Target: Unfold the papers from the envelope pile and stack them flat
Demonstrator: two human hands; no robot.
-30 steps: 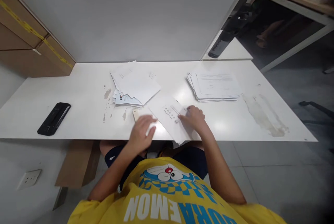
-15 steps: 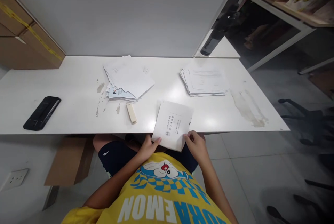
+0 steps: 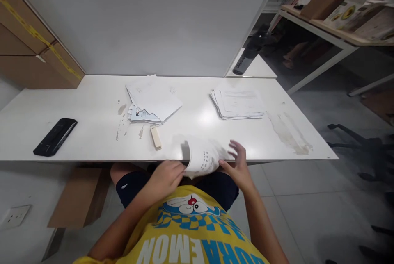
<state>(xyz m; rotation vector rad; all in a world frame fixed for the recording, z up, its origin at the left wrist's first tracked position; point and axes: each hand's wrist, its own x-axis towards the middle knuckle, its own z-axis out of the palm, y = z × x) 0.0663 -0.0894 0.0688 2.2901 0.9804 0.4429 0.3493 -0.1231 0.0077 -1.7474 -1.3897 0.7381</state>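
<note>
The left hand (image 3: 168,176) is clamped on the near left corner of a curled printed paper (image 3: 201,161) at the front edge of the white surface (image 3: 101,141). The right hand (image 3: 237,165) has its fingers spread apart, thumb at the paper's right edge. Beyond lie 2 piles, a left paper stack (image 3: 156,100) and a right paper stack (image 3: 238,102).
</note>
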